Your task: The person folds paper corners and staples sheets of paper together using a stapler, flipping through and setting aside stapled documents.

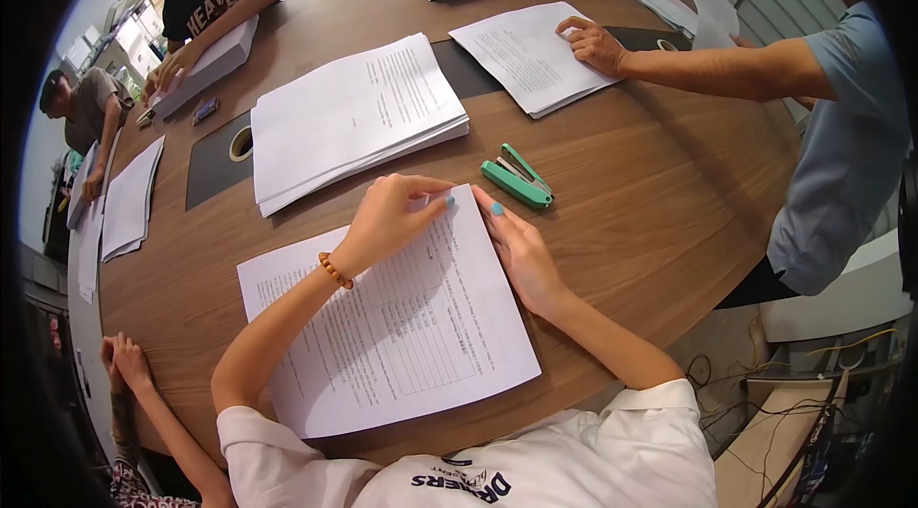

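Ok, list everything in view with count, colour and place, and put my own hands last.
table: one, brown, mid-view
dark inlay: count unclear, black, in the tabletop
printed paper: sheet count unclear, white, under your arms
paper piles: at least six, white, around the table
stapler: one, green, beyond the printed paper
tape rolls: two, tan, left and far right
small object: one, bluish, upper left
other people: at least five, varied clothing, around the table
cables: several, black and yellow, lower right
shirt: one, white, bottom centre
left hand: one, blue nail, brown bracelet, at the paper's far corner
right hand: one, blue nail, paper's right edge
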Demonstrator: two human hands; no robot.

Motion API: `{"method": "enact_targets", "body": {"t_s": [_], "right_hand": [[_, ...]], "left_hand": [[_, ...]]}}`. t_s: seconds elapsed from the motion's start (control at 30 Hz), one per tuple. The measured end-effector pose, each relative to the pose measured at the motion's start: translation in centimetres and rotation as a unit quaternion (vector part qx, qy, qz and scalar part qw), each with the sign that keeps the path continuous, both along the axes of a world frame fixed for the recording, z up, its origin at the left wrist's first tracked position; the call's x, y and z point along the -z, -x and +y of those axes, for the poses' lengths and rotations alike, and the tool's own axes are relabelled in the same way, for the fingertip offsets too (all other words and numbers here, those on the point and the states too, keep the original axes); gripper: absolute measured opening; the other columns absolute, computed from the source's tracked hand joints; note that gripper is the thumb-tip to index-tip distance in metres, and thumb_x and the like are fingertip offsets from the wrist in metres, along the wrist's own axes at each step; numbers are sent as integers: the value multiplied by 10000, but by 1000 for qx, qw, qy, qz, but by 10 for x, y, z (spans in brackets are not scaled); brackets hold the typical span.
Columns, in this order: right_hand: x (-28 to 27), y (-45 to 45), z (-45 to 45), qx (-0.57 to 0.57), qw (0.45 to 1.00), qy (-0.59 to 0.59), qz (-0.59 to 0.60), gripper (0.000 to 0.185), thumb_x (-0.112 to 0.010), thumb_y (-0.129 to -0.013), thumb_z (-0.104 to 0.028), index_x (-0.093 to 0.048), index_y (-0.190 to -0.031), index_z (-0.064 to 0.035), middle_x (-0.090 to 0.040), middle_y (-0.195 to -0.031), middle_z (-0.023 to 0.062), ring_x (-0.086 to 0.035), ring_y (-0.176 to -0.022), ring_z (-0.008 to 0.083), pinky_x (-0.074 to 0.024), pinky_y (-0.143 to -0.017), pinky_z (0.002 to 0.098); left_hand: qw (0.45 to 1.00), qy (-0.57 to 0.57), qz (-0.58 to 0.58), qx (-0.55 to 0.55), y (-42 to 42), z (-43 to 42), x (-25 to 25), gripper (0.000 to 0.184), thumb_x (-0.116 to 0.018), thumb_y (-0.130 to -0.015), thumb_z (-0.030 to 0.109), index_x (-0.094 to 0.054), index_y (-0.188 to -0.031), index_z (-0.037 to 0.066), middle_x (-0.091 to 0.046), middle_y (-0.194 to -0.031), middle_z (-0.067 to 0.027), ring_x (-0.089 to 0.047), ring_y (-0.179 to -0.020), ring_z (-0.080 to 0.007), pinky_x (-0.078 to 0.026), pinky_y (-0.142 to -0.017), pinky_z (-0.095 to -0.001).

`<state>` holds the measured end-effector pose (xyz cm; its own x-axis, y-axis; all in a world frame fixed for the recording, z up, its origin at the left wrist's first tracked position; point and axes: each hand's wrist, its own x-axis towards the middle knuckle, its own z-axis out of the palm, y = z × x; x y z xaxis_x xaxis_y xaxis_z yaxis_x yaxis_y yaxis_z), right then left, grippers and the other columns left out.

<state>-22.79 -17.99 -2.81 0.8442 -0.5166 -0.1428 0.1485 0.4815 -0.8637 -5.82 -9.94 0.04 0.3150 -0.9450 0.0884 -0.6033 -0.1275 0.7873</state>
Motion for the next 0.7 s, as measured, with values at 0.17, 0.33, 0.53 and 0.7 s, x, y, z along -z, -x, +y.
{"method": "enact_targets", "body": {"t_s": [0.17, 0.33, 0.53, 0.7], "right_hand": [[1, 3, -2, -34, 999, 6, 21, 495, -400, -981, -203, -274, -1404, 23, -427, -1367, 111, -427, -1210, 119, -341, -991, 230], [5, 2, -1, -28, 994, 107, 23, 518, -444, -943, -82, -246, -1405, 44, -406, -1381, 136, -428, -1218, 140, -340, -999, 243], [9, 1, -4, -26, 989, 142, 21, 535, -468, -923, -43, -244, -1399, 58, -375, -1401, 171, -419, -1238, 161, -342, -1007, 255], [11, 1, -4, -19, 988, 155, 13, 539, -485, -917, -47, -254, -1392, 66, -373, -1400, 179, -417, -1242, 172, -341, -1015, 265]], "left_hand": [[999, 5, 18, -34, 4, 1, 5, 256, -609, -797, 123, -665, -1000, -22, -680, -875, -191, -681, -781, -248, -518, -728, -299], [999, 12, 21, -33, 5, 1, 5, 263, -609, -794, 104, -656, -1014, -33, -680, -857, -194, -684, -762, -231, -519, -690, -291], [999, 10, 44, -19, 1, 1, 8, 270, -607, -800, 91, -650, -1039, -27, -686, -870, -184, -681, -769, -201, -519, -687, -287], [999, -3, 48, -10, -1, 0, 7, 273, -608, -804, 98, -650, -1045, -23, -687, -885, -176, -679, -773, -198, -520, -689, -286]]}}
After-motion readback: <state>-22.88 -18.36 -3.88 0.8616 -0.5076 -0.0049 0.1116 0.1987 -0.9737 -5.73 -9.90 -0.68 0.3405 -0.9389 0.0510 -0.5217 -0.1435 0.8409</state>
